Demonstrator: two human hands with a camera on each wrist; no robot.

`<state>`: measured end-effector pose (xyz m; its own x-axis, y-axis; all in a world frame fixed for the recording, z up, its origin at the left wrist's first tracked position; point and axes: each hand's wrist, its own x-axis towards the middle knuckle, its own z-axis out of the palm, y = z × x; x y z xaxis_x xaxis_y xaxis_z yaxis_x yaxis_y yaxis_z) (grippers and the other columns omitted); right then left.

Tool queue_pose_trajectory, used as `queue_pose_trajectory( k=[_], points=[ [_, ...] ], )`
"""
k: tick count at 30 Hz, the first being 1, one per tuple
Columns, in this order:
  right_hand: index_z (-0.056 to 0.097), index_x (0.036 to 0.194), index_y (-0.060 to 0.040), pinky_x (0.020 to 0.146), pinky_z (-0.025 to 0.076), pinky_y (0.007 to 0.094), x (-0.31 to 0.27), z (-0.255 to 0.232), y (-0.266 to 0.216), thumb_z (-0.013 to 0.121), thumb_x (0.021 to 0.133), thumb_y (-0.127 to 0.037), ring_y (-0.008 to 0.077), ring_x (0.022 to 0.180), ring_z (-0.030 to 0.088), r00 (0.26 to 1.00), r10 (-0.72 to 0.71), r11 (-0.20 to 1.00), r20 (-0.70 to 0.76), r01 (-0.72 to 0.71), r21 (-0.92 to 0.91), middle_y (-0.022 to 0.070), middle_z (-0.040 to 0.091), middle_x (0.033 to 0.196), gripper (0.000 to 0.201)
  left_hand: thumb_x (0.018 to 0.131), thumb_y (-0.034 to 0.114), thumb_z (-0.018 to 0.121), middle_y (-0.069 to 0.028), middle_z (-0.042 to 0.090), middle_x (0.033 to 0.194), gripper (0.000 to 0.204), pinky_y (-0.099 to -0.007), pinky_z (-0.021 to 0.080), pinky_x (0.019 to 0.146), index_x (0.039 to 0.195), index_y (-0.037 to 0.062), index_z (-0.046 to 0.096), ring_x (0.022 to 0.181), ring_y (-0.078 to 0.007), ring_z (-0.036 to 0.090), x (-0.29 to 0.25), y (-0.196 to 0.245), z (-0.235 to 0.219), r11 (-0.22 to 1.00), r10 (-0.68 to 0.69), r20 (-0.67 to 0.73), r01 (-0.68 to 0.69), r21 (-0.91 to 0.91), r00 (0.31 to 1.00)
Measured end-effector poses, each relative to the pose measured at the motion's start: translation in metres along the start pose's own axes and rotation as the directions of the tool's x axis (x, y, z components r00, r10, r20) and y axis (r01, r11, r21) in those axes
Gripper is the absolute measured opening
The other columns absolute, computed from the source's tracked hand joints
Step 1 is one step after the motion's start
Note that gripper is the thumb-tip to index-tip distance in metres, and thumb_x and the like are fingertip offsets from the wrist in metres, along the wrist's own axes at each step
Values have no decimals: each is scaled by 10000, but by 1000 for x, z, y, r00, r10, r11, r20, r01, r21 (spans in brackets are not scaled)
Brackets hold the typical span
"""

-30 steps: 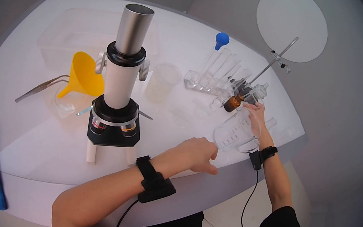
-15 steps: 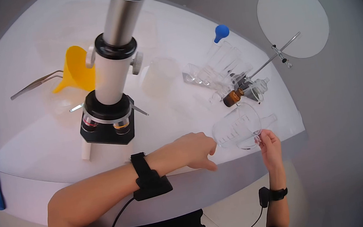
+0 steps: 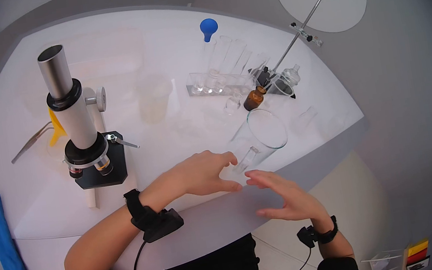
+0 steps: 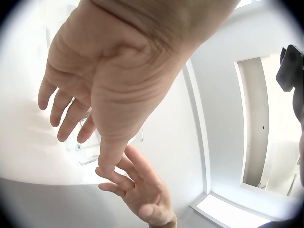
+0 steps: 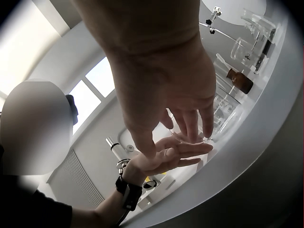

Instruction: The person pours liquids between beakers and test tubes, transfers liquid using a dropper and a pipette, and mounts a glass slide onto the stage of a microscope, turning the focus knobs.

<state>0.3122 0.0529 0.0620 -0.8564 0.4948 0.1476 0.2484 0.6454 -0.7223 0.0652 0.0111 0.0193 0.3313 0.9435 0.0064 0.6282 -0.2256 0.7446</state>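
A clear glass beaker [image 3: 266,137] stands near the table's front edge, its handle facing the person. The left hand [image 3: 204,174] is beside it on the left, fingers relaxed and holding nothing. Just in front of the beaker, the right hand [image 3: 288,197] has its fingers extended and thumb apart, with nothing in its grasp. In the left wrist view the left hand [image 4: 109,80] hangs above the right hand [image 4: 147,190], glass partly hidden behind its fingers. The right wrist view has the right hand [image 5: 166,90] over the left hand [image 5: 166,159].
A microscope [image 3: 78,123] stands at the left, by a yellow funnel [image 3: 56,127], tweezers [image 3: 31,143] and a blue cloth [image 3: 4,236]. Behind the beaker are a brown bottle [image 3: 254,98], a test tube rack [image 3: 219,83], a blue bulb [image 3: 208,27] and a metal stand [image 3: 299,36].
The right hand has let go of the beaker's handle and come left, in front of the beaker. The handle has swung round toward the person. The head view has shifted.
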Motion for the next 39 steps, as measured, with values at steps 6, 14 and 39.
queue_pose_trajectory(
  k=[6,14,39],
  points=[
    [620,1151,-1,846,507,307,-20,-56,53,665,887,-79,165,914,654,995,60,998,-79,-63,-30,93,680,1005,279,876,493,640,-192,644,964,541,-383,503,789,1143,23,614,882,-317,631,4,10,-6,997,-21,-59,17,-79,998],
    [636,1067,-17,734,481,274,34,-109,64,620,931,-135,128,781,601,865,217,919,-453,-25,393,64,659,916,180,913,387,629,-146,634,847,399,-321,483,680,894,-11,659,735,-227,591,10,-3,-4,982,71,-265,-114,-149,962],
    [677,1098,-74,717,497,280,215,-134,68,673,872,-270,124,792,604,844,-77,995,-530,96,8,36,681,1012,300,938,535,557,-89,603,640,562,-331,433,575,796,0,652,581,-185,528,3,37,-41,946,-322,-82,317,-66,943]
  ],
)
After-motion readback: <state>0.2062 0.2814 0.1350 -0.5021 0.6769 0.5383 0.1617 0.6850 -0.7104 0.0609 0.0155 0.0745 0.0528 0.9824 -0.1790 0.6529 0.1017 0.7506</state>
